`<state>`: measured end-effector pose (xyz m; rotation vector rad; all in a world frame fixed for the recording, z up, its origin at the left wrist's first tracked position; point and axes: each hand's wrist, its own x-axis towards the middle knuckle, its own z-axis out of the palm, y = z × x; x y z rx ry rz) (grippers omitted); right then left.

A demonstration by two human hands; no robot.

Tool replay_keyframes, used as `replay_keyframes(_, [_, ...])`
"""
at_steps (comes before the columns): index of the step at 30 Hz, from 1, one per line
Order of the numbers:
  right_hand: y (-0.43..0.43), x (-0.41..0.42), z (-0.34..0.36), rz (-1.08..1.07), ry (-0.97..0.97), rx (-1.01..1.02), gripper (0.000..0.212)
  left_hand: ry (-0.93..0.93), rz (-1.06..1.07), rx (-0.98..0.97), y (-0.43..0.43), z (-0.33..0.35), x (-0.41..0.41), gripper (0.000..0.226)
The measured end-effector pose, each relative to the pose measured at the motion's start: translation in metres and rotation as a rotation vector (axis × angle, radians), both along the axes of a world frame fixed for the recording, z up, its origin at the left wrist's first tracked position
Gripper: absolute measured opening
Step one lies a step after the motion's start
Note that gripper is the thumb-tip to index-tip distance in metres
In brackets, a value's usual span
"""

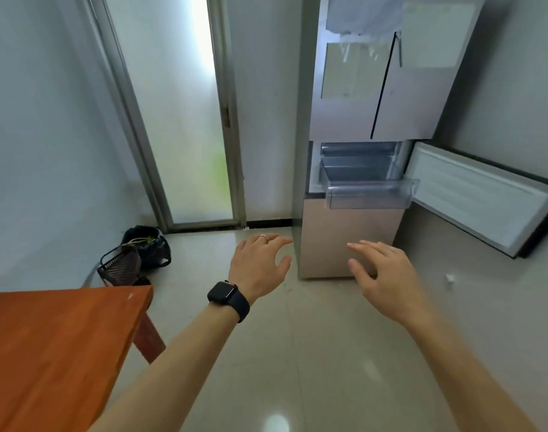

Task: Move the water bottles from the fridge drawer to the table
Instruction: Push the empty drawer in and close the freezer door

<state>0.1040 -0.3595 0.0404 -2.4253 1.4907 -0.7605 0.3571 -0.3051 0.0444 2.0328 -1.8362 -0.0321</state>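
Fridge drawer [371,194] beyond left grip [258,265], right grip [383,275]

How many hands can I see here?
2. The left hand, a watch on its wrist, hovers open over the floor before the fridge; the right hand hovers open beside it, below the pulled-out drawer. Neither holds anything; none seems hidden.

The desk [57,347] is orange-brown wood with a smooth, faintly glossy top. The fridge [347,241] front looks like brushed, satin metal; its drawer [371,193] is clear, shiny plastic. The floor [297,369] tiles are glossy, reflecting light.
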Motion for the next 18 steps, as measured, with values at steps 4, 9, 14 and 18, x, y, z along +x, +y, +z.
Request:
replay_keyframes(4, [-0.077,-0.011,0.000,-0.045,-0.040,0.003,0.040,-0.012,-0.058,-0.034,-0.083,0.009,-0.008,0.043])
replay_keyframes(9, [-0.183,-0.011,-0.002,-0.102,-0.056,0.035,0.041,-0.005,-0.124,-0.064,-0.206,0.017,-0.007,0.043])
replay_keyframes(14, [-0.279,-0.018,-0.001,-0.171,-0.028,0.080,0.044,-0.025,-0.190,-0.043,-0.322,0.026,-0.009,0.044])
replay_keyframes(18, [-0.345,-0.034,-0.012,-0.226,-0.014,0.118,0.047,-0.044,-0.237,-0.056,-0.399,0.024,-0.020,0.044])
